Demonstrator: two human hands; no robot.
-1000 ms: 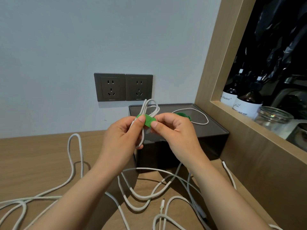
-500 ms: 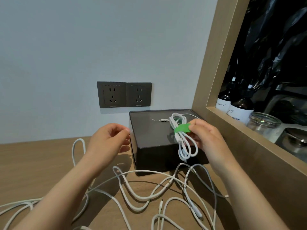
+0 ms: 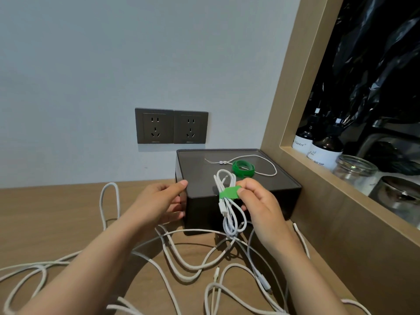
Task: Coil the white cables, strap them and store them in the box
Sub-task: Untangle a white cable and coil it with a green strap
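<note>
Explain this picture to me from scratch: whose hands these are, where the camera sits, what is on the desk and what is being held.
No machine here: a person works with bare hands, and one wide-angle camera worn on their head looks forward and down. The right hand pinches a coiled white cable by the green strap wrapped around its middle. The left hand grips the near left corner of a dark box, whose lid is closed. On that lid lie a roll of green strap and a thin white cord. Loose white cables sprawl over the wooden desk in front. Two wall sockets sit behind the box; soap bottles and glass jars stand in the niche at right.
</note>
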